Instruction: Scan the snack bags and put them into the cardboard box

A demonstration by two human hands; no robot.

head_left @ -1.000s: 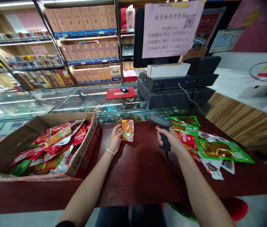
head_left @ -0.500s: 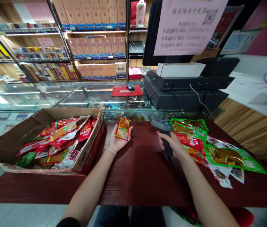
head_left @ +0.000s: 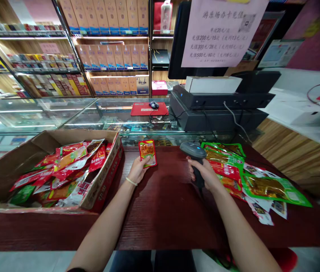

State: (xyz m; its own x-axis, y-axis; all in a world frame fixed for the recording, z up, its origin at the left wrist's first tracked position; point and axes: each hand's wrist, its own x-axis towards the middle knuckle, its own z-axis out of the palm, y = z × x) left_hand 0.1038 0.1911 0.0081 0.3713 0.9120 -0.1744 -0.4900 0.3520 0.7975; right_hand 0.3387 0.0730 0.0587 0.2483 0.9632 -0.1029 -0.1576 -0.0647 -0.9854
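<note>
In my left hand (head_left: pixel 138 169) is a small red-edged snack packet (head_left: pixel 148 150), pinched at its lower left with the thumb on top. My right hand (head_left: pixel 205 173) is wrapped round the handle of a dark grey barcode scanner (head_left: pixel 194 150), its head tilted toward the packet but apart from it. A cardboard box (head_left: pixel 107 172) stands left of my left arm, holding several red, green and white snack packets (head_left: pixel 69 158). Beside my right hand lies a loose pile of snack packets (head_left: pixel 267 187) in green, red and white.
The dark red wooden counter (head_left: pixel 162 211) spans the front. Behind it are a glass display case (head_left: pixel 106 113), a mouse (head_left: pixel 153 105) on a red mat (head_left: pixel 137 109), and a black cash drawer (head_left: pixel 219 117) under a monitor with a paper sign (head_left: pixel 222 34). Shelves of boxes (head_left: pixel 111 56) line the back.
My left hand has shifted its hold: the packet lay on the open palm and fingers, and now the thumb presses on its lower part. The right hand keeps the scanner; the view has shifted slightly.
</note>
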